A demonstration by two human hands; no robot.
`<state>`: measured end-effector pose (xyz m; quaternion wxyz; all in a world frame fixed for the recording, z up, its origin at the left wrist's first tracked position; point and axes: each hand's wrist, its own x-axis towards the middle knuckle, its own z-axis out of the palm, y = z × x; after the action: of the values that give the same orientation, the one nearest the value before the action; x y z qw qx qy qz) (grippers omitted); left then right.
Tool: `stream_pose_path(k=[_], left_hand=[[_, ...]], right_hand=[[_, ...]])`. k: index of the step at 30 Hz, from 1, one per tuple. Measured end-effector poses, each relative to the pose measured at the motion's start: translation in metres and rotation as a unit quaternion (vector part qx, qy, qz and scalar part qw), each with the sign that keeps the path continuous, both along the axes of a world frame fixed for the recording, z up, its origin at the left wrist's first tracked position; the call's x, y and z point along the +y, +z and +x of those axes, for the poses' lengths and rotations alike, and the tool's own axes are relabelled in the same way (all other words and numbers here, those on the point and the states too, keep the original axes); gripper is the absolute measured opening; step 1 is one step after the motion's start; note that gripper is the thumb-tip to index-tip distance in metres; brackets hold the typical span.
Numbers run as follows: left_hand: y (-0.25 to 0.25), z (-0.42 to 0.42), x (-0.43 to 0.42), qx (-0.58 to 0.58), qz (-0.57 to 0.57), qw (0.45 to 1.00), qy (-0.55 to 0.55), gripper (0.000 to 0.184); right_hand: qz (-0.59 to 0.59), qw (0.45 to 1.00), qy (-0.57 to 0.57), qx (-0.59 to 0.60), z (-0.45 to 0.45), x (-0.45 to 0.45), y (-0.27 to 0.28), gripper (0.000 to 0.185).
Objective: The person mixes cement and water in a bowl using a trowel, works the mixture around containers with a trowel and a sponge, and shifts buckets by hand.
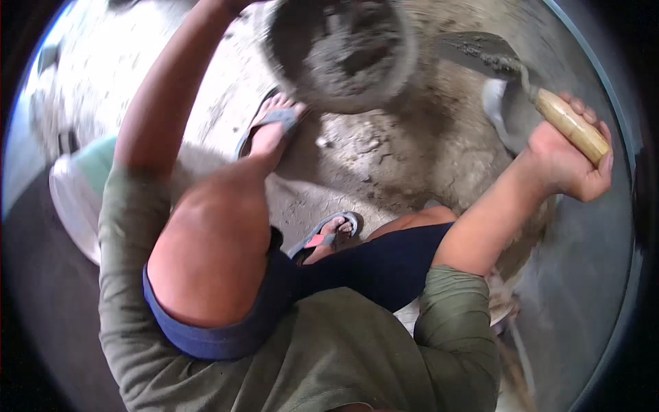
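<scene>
My right hand [570, 147] is closed round the wooden handle [573, 127] of a trowel, off to the right. The trowel's blade [473, 51] points up and left, with wet grey mortar clinging to it. At the top middle is a round bucket [336, 103], its mouth facing me and grey mortar [357, 58] inside. My left arm reaches to the top edge, beside the bucket. Only a sliver of my left hand [237, 3] shows there; its fingers are cut off, so whether it grips the bucket's rim is hidden.
Under the bucket the ground is rough, with crumbs of mortar [364, 147]. My sandalled feet [274, 120] are close below it. A pale rounded container [498, 110] lies by the trowel, near a grey wall [583, 247]. At left stands a whitish-green bucket [75, 196].
</scene>
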<state>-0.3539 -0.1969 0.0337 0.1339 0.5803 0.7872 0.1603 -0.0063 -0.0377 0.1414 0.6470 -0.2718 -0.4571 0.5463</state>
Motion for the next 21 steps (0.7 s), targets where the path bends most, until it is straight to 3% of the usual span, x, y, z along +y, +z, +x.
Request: stream_pose_path(k=[3, 4, 6, 8, 9, 10, 11, 12, 13, 14, 15, 16, 18, 21], left_hand=[[0.007, 0.023, 0.045, 0.097, 0.233, 0.964, -0.079, 0.039], [0.053, 0.064, 0.055, 0.174, 0.174, 0.968, -0.055, 0.059], [0.060, 0.108, 0.094, 0.044, 0.253, 0.948, -0.188, 0.044], [0.070, 0.163, 0.132, -0.015, 0.217, 0.918, -0.331, 0.051], [0.093, 0.201, 0.142, -0.048, 0.057, 0.946, -0.315, 0.056], [0.066, 0.222, 0.175, -0.053, 0.056, 0.922, -0.380, 0.061], [0.066, 0.247, 0.205, -0.049, -0.011, 0.918, -0.394, 0.066], [0.069, 0.276, 0.234, -0.071, -0.156, 0.929, -0.328, 0.069], [0.023, 0.284, 0.284, 0.018, -0.024, 0.926, -0.377, 0.074], [-0.021, 0.291, 0.322, -0.007, 0.181, 0.909, -0.375, 0.079], [-0.058, 0.304, 0.354, -0.002, 0.165, 0.908, -0.385, 0.078], [-0.095, 0.312, 0.383, 0.014, 0.077, 0.923, -0.377, 0.077], [-0.141, 0.315, 0.412, 0.029, -0.024, 0.941, -0.336, 0.075], [-0.125, 0.315, 0.387, 0.021, 0.047, 0.972, -0.231, 0.063]], right_hand=[[0.007, 0.984, -0.174, 0.046, 0.075, 0.030, 0.025, 0.025], [0.043, 0.967, -0.247, 0.040, 0.096, 0.039, 0.028, 0.028], [0.066, 0.963, -0.262, -0.016, 0.150, 0.062, 0.011, 0.031], [0.111, 0.934, -0.323, -0.105, 0.188, 0.076, -0.032, 0.035], [0.085, 0.935, -0.316, -0.134, 0.197, 0.076, -0.052, 0.035], [0.055, 0.936, -0.307, -0.162, 0.204, 0.071, -0.072, 0.036], [0.040, 0.903, -0.324, -0.281, 0.221, 0.064, -0.092, 0.035], [0.021, 0.856, -0.333, -0.395, 0.234, 0.059, -0.104, 0.036], [0.024, 0.837, -0.303, -0.455, 0.235, 0.045, -0.097, 0.034], [0.025, 0.814, -0.271, -0.513, 0.233, 0.024, -0.090, 0.033], [0.025, 0.809, -0.239, -0.537, 0.238, 0.012, -0.090, 0.031], [0.005, 0.788, -0.195, -0.584, 0.244, -0.001, -0.084, 0.031], [-0.016, 0.710, -0.143, -0.689, 0.247, -0.019, -0.077, 0.033], [-0.092, 0.542, -0.112, -0.828, 0.241, -0.032, -0.089, 0.042]])
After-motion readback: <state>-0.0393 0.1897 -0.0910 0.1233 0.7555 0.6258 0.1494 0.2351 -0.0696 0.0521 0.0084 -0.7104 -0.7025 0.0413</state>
